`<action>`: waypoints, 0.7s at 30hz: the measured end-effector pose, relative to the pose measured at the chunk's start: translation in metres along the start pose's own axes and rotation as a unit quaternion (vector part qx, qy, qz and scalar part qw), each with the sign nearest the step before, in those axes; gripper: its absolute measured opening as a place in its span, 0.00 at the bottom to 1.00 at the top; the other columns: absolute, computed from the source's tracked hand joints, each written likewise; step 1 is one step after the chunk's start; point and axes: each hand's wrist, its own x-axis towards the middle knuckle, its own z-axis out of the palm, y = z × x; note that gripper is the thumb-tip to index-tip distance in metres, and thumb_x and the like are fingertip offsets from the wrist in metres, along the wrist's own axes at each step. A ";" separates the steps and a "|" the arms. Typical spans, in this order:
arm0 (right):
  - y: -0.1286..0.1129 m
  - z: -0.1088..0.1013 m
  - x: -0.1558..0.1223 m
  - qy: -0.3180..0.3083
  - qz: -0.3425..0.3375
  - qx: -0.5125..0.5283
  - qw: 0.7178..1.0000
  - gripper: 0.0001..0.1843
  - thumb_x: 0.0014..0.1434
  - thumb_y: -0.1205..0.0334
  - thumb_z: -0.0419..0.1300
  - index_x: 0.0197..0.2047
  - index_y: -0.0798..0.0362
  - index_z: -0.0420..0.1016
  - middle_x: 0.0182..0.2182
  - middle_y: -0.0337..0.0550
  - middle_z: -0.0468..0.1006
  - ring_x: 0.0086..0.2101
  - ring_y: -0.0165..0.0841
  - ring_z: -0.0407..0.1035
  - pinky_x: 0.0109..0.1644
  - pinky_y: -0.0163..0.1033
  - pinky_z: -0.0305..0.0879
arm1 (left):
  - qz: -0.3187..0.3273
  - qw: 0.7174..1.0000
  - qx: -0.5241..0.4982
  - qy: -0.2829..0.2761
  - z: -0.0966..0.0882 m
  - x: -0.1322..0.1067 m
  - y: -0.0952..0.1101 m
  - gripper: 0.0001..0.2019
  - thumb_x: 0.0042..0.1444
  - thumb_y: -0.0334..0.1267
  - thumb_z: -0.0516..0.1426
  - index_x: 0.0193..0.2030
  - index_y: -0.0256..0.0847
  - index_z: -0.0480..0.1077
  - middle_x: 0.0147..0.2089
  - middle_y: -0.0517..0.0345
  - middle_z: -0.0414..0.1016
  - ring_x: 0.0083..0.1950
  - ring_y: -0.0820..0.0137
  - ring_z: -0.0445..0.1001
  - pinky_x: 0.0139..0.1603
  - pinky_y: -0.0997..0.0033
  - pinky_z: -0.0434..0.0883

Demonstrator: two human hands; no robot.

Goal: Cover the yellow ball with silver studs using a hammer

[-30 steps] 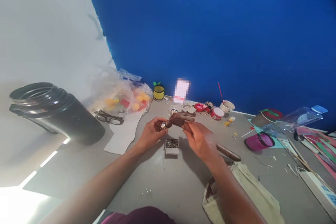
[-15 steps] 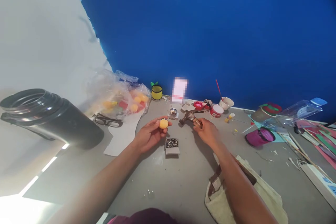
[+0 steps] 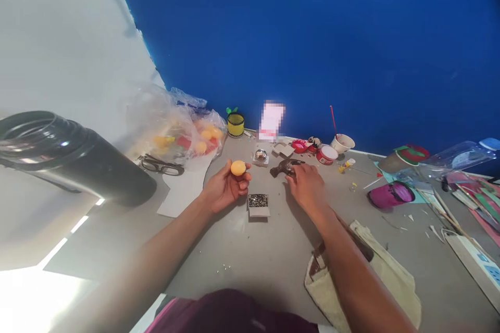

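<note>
My left hand point(image 3: 224, 187) is palm up, with its fingers curled round a small yellow-orange ball point(image 3: 238, 168) held at the fingertips. My right hand point(image 3: 307, 186) lies palm down over the handle of a brown hammer point(image 3: 285, 167), whose head rests on the grey table just past the fingers. Between the two hands sits a small open box of shiny pins point(image 3: 258, 203). A silver studded ball point(image 3: 260, 155) stands a little beyond the yellow ball.
A large black jar point(image 3: 74, 158) lies at the left beside black scissors point(image 3: 161, 166) and a plastic bag of coloured balls point(image 3: 183, 138). Cups point(image 3: 342, 143), a purple container point(image 3: 386, 195), a clear bottle point(image 3: 457, 158) and a cloth bag point(image 3: 375, 270) fill the right.
The hammer has gone from held above the pin box down to the table at the right. My left hand has turned the ball so its yellow side shows.
</note>
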 end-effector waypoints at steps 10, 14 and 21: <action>-0.058 -0.009 -0.014 -0.158 -0.195 0.130 0.959 0.04 0.60 0.64 0.69 0.38 0.50 0.78 0.35 0.41 0.82 0.42 0.39 0.69 0.38 0.39 0.56 | 0.011 0.996 0.032 0.081 -0.004 0.005 -0.002 0.22 0.71 0.49 0.47 0.42 0.32 0.74 0.29 0.51 0.76 0.23 0.73 0.68 0.25 0.73 0.68; -0.059 -0.006 -0.011 -0.153 -0.229 0.088 0.957 0.02 0.60 0.63 0.68 0.37 0.50 0.79 0.33 0.43 0.81 0.40 0.39 0.68 0.36 0.40 0.53 | 0.008 0.996 0.039 0.083 -0.003 0.005 -0.004 0.20 0.70 0.48 0.49 0.42 0.32 0.74 0.28 0.51 0.76 0.23 0.72 0.68 0.26 0.73 0.68; -0.056 0.009 -0.017 -0.112 -0.261 0.122 0.951 0.09 0.62 0.73 0.61 0.38 0.50 0.79 0.33 0.42 0.82 0.38 0.39 0.67 0.40 0.41 0.57 | -0.001 0.995 0.040 0.089 -0.004 0.006 -0.004 0.20 0.69 0.48 0.50 0.43 0.32 0.74 0.28 0.51 0.75 0.22 0.72 0.67 0.25 0.73 0.67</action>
